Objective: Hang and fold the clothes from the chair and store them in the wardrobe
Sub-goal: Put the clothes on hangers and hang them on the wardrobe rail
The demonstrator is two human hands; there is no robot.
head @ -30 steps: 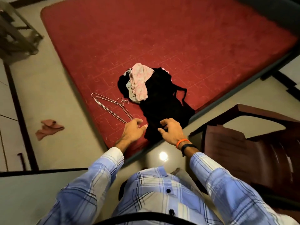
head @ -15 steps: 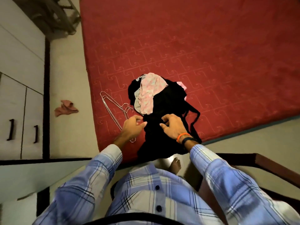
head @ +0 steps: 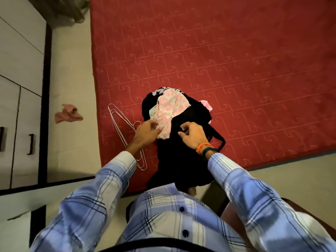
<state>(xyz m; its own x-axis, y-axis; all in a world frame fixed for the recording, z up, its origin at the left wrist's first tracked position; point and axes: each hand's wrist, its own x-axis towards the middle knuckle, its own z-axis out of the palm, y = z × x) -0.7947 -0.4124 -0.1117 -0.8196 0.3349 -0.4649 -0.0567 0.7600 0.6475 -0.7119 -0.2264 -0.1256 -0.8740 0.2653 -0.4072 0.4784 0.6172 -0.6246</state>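
Wardrobe [head: 20, 106]: far left, doors closed, dark handles on the lower pair.
Floor rag [head: 68, 114]: a crumpled pinkish cloth on the pale floor between wardrobe and bed, well apart from the hands.
Hangers [head: 125, 131]: a stack of wire hangers flat on the red bed [head: 236, 60], long axis running from upper left down toward the person, hooks near the left wrist; partly hidden under the left forearm.
Left hand [head: 147, 131]: fingers curled, tips at the lower edge of the pink floral garment [head: 168, 113]; it looks like a pinch on that cloth, though the contact is blurred.
Pink floral garment: draped on top of the pile, long axis running from the far side of the pile down toward the person, its lower end touching the left hand; the nearer hand for it is the left.
Black clothes pile [head: 181, 157]: lies on the bed's near edge, long axis toward the person, its near end hanging over the bed edge.
Right hand [head: 192, 135]: over the black cloth, fingers curled, thumb and forefinger close together; whether they grip fabric, I cannot tell.
Likely step: separating one garment from the pile, the hangers just left of it.
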